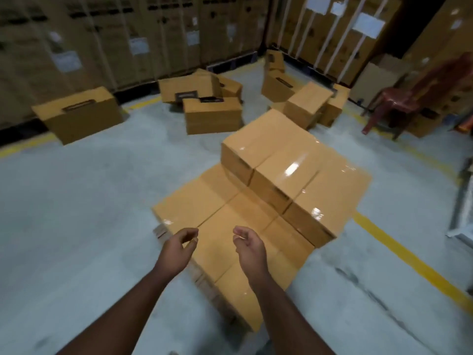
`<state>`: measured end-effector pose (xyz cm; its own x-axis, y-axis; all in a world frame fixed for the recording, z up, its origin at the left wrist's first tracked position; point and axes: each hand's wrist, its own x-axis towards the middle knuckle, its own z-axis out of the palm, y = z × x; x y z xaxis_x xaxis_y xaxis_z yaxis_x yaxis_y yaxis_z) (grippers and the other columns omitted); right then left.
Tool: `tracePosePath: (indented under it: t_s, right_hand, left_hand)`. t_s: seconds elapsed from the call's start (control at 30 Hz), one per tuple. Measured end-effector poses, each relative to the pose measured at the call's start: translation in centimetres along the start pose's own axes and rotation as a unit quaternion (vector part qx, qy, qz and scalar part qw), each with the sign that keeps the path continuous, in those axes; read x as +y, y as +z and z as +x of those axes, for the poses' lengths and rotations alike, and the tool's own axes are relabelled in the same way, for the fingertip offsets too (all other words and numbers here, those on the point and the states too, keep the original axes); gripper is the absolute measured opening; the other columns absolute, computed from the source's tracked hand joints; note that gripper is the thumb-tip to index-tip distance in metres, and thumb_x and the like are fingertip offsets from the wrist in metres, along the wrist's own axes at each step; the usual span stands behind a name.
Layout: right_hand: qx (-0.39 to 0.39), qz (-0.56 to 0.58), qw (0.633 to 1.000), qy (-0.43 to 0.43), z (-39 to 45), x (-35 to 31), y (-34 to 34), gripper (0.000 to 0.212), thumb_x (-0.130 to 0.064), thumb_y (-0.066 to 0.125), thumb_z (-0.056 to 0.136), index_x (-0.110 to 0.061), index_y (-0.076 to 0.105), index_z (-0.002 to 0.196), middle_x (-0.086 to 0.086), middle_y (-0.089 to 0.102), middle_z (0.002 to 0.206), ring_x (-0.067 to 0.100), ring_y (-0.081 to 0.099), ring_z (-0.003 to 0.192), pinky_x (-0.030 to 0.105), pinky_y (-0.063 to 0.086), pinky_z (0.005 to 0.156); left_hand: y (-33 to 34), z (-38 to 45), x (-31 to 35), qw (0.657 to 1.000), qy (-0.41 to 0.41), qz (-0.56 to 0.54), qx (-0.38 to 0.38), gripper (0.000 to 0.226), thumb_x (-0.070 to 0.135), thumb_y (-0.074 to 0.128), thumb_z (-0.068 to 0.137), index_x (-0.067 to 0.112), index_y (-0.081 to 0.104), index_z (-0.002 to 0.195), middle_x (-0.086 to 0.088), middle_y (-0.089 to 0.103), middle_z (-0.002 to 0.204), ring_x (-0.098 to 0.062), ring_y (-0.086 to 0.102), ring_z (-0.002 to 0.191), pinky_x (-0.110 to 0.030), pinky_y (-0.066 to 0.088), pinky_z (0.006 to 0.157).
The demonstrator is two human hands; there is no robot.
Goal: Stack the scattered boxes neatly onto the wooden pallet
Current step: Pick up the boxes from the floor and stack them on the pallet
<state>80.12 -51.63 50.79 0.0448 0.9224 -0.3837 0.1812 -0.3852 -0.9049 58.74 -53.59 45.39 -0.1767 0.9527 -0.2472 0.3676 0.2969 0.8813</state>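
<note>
Now both hands hang in the air above the near end of the stack, and neither one holds anything. The left hand (180,243) has its fingers loosely curled, with the thumb near the fingertips, and the right hand (247,242) is the same, palm turned toward the left one. A small gap is between the two hands.

Under them the wooden pallet (202,280) is almost fully covered; only a bit of its wood shows at the near left edge. On it lies a lower layer of boxes (204,203), flat and close together, with shiny tape on top. The long axis of this layer runs from the near side toward the far right. An upper row of boxes (289,165) sits on the right side of the layer, three boxes touching each other, and this row points the same way, along the right edge of the pallet.

Further away, scattered boxes lie on the grey floor (84,208). A single box (79,115) stands at the far left, its long side across the view. A group of boxes (207,98) is in the far middle, some tilted on each other. Another heap of boxes (304,98) is at the far right, also tilted. Beside it stands a red plastic chair (399,98). Tall cartons (128,34) form the wall behind. Yellow lines (399,254) mark the floor.
</note>
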Motion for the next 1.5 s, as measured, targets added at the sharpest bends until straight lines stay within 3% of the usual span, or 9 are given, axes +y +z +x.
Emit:
tracePosePath:
  t_s: [0.17, 0.37, 0.47, 0.57, 0.77, 1.13, 1.3, 1.5]
  right_hand:
    - [-0.091, -0.022, 0.996, -0.004, -3.6, -3.9, 11.8, 0.025, -0.004, 0.06, 0.101, -0.016, 0.072, 0.119, -0.003, 0.073, 0.12, 0.014, 0.066, 0.112, 0.046, 0.053, 0.107]
    - [-0.137, -0.024, 0.99, -0.028, -2.5, -7.6, 22.2, 0.023, -0.004, 0.062, 0.102, -0.007, 0.071, 0.122, 0.005, 0.073, 0.124, 0.022, 0.066, 0.119, 0.047, 0.052, 0.108]
    - [-0.159, 0.01, 0.987, -0.023, -0.2, -8.9, 27.6, 0.02, -0.003, 0.06, 0.102, -0.011, 0.072, 0.116, 0.006, 0.073, 0.121, 0.016, 0.069, 0.103, 0.038, 0.057, 0.093]
    - [-0.172, 0.042, 0.984, 0.008, 3.2, -10.3, 33.1, 0.025, -0.001, 0.061, 0.099, -0.022, 0.071, 0.107, -0.002, 0.074, 0.115, 0.009, 0.067, 0.096, 0.029, 0.051, 0.077]
    - [-0.188, 0.032, 0.982, 0.004, 11.5, -15.7, 43.3, 0.025, -0.003, 0.06, 0.098, -0.025, 0.071, 0.105, -0.007, 0.075, 0.111, 0.013, 0.068, 0.1, 0.03, 0.051, 0.08]
    - [-0.259, -0.02, 0.966, -0.011, 24.3, -29.4, 68.5, 0.023, -0.007, 0.058, 0.099, -0.021, 0.071, 0.113, -0.003, 0.076, 0.116, 0.014, 0.07, 0.1, 0.036, 0.056, 0.092]
    - [-0.243, 0.0, 0.97, 0.017, 30.7, -32.3, 82.7, 0.018, -0.014, 0.062, 0.101, -0.018, 0.072, 0.114, -0.002, 0.076, 0.113, 0.017, 0.072, 0.104, 0.036, 0.058, 0.089]
    - [-0.16, 0.004, 0.986, 0.05, 36.5, -35.6, 96.9, 0.014, -0.013, 0.065, 0.099, -0.019, 0.074, 0.108, -0.001, 0.076, 0.106, 0.019, 0.072, 0.1, 0.036, 0.058, 0.086]
  left_hand:
    - [-13.0, -5.1, -4.1, 0.991, -0.041, -0.04, 0.118, 0.018, 0.017, 0.068, 0.098, 0.033, 0.073, 0.107, 0.014, 0.077, 0.104, 0.001, 0.07, 0.101, -0.026, 0.054, 0.093]
    - [-23.0, -5.0, -6.7, 0.972, -0.08, -0.065, 0.213, 0.015, 0.017, 0.07, 0.096, 0.027, 0.075, 0.105, 0.012, 0.077, 0.099, -0.002, 0.071, 0.098, -0.026, 0.053, 0.09]
    - [-26.9, -2.6, -7.6, 0.97, -0.086, -0.07, 0.217, 0.015, 0.016, 0.069, 0.096, 0.024, 0.075, 0.107, 0.008, 0.078, 0.099, -0.008, 0.072, 0.098, -0.031, 0.055, 0.092]
    - [-31.2, 1.5, -8.9, 0.981, -0.05, -0.014, 0.186, 0.017, 0.016, 0.066, 0.099, 0.021, 0.074, 0.112, 0.007, 0.078, 0.102, -0.009, 0.072, 0.101, -0.033, 0.056, 0.094]
    - [-40.7, 12.7, -9.3, 0.982, -0.033, -0.02, 0.185, 0.02, 0.013, 0.063, 0.1, 0.028, 0.071, 0.11, 0.009, 0.076, 0.106, -0.003, 0.07, 0.104, -0.026, 0.054, 0.096]
    - [-62.7, 29.3, -14.6, 0.96, -0.087, -0.078, 0.256, 0.021, 0.012, 0.063, 0.1, 0.014, 0.073, 0.118, 0.003, 0.077, 0.11, -0.012, 0.07, 0.108, -0.031, 0.053, 0.1]
    - [-73.7, 38.9, -21.3, 0.96, -0.105, -0.077, 0.247, 0.019, 0.02, 0.068, 0.099, 0.017, 0.073, 0.117, 0.004, 0.076, 0.102, -0.013, 0.07, 0.101, -0.021, 0.05, 0.084]
    - [-88.2, 50.1, -24.3, 0.967, -0.13, -0.092, 0.201, 0.019, 0.013, 0.067, 0.099, 0.012, 0.073, 0.117, -0.003, 0.076, 0.103, -0.016, 0.071, 0.102, -0.028, 0.052, 0.093]
